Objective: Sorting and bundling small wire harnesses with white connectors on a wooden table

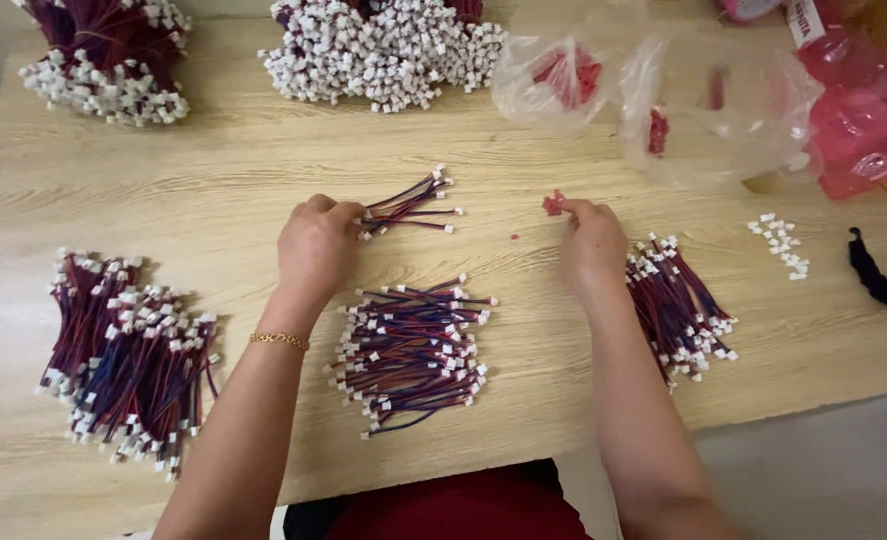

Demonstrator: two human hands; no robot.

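- A middle pile of short red-and-blue wires with white plugs (410,352) is lying nearest the table's front edge, between the two forearms; a bigger heap of the same wires (128,352) is sitting well off to the left.
- The left hand (315,245) is curling its fingers around one end of a small fan of wires (410,205), so the fan is sticking out to the right of the grip, its white plugs spreading over the wooden table (223,170).
- The right hand (591,240) is pinching a small red piece (554,203) at its fingertips, just beyond the knuckles; another pile of wires (678,305) is lying just beside the wrist.
- A few loose white plugs (783,243) and a dark band (885,275) are resting further right.
- Behind the hands, two clear plastic bags (653,90) are slumping on the table, each showing red bits inside.
- A red plastic bag (863,110) is filling the far right corner, with a white label strip (805,20) above it.
- Two large bundles of wires (383,50) are sitting along the far edge.
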